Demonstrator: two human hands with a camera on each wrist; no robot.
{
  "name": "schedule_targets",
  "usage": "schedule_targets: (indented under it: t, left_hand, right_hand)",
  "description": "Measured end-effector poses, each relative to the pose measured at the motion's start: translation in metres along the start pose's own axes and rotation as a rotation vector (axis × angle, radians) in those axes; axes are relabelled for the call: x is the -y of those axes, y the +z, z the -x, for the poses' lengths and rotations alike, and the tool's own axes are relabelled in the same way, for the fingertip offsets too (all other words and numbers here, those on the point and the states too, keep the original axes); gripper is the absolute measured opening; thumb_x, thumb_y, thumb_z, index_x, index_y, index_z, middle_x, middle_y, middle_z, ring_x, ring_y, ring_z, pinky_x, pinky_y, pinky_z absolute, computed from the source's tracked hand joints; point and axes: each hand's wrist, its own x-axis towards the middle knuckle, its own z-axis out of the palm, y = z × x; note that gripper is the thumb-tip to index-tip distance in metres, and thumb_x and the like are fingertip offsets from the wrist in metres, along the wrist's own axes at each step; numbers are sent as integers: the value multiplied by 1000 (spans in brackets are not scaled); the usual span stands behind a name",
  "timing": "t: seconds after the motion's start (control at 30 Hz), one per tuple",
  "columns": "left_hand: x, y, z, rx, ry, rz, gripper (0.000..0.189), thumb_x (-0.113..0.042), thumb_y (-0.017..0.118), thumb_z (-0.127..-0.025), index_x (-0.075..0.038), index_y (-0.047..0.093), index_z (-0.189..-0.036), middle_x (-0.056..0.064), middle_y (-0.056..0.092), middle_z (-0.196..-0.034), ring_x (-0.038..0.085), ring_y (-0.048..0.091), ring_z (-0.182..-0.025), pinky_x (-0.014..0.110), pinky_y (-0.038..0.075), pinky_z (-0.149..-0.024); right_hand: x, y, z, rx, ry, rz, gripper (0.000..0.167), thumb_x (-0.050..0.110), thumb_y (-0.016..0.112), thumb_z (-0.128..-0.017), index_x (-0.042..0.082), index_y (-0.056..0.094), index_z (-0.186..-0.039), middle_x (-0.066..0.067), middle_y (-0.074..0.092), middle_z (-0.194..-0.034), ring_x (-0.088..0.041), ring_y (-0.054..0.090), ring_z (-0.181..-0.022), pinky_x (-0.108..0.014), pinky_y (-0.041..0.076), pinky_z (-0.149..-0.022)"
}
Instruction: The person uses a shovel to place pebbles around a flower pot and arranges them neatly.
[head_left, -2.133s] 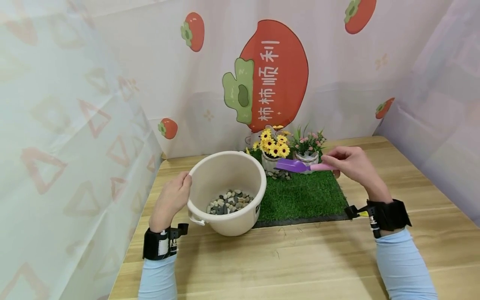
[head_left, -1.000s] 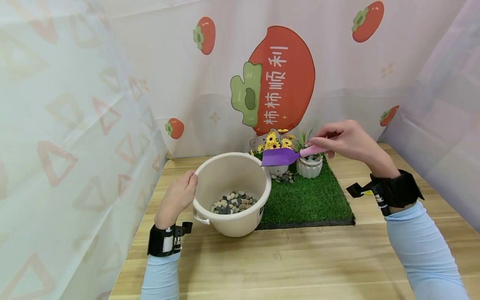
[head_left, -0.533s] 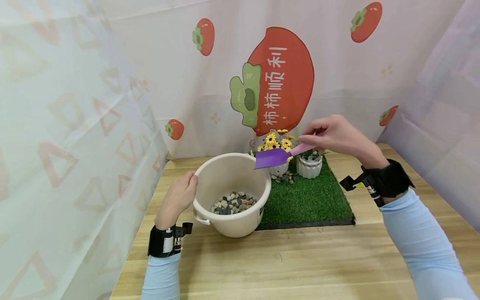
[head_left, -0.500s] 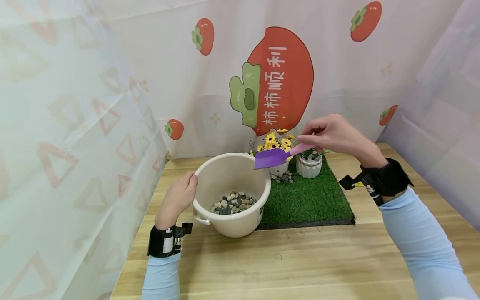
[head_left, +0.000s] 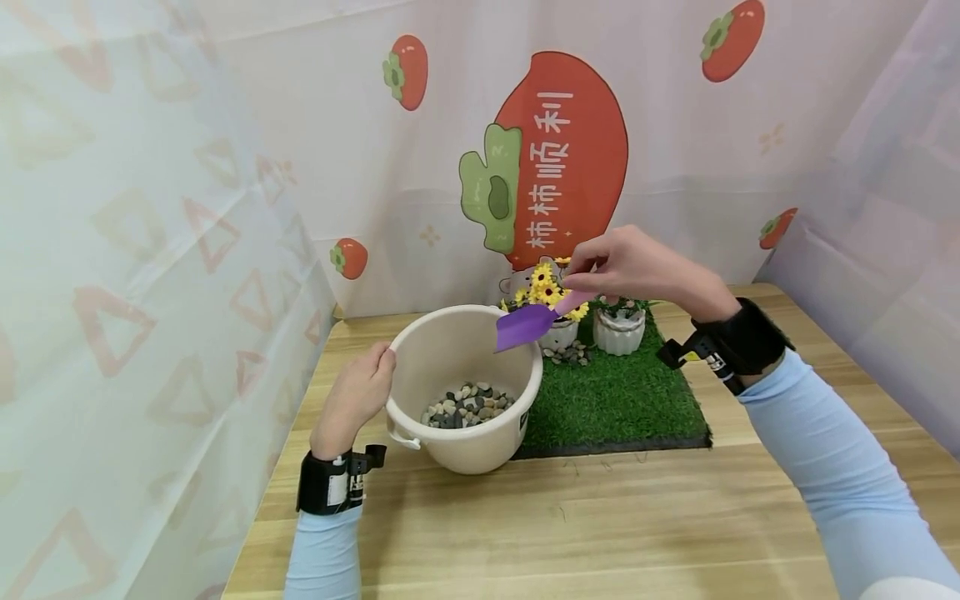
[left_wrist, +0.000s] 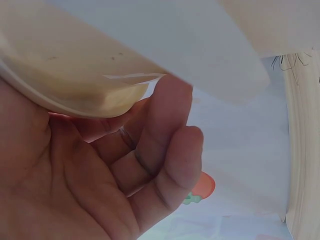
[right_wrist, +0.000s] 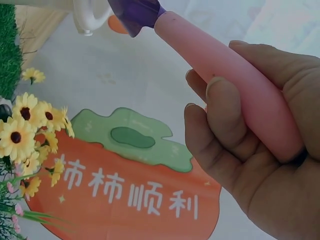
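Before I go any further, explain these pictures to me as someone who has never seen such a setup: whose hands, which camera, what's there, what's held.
There is no machine here: a person works with two bare hands and wears black wrist straps. The wide view comes from a camera on the head, looking forward and down. The two close views come from the left and right wrists.

On the table you see a bucket with pebbles at the bottom, and a green mat. Toward the back of the mat are white pots, yellow flowers and some stones.

The left hand grips the bucket's rim. The right hand holds a purple scoop by its pink handle.
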Motion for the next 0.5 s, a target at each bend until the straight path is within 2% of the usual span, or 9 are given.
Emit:
schedule_targets:
  t: [0.1, 0.27, 0.5]
  left_hand:
    - [0, 0, 0, -1, 1, 3, 47, -32, 24, -107, -6, 53, -134, 19, 66, -118, 35, 64, -105, 50, 50, -88]
    - [-2, -2, -1, -6, -4, 4, 46, -32, 25, -107, -6, 54, -132, 18, 67, -116, 34, 65, -102, 49, 51, -85]
    - [-3, -1, 0, 9, -16, 5, 46, -32, 26, -106, -7, 53, -133, 17, 66, -117, 33, 65, -102, 47, 52, -84]
  right_hand:
    - [3, 2, -6, 27, -15, 7, 6, 25, 66, -94, 22, 71, -97, 5, 69, -87, -18, 59, -65, -27, 48, -62]
    - [5, 6, -14, 50, -66, 18, 7, 24, 68, -93, 20, 72, -89, 4, 68, -80, -15, 57, -59, -26, 46, -58]
    - [5, 11, -22, 99, -101, 39, 10, 24, 68, -93, 20, 72, -85, 6, 69, -79, -11, 58, -62, -25, 44, -58]
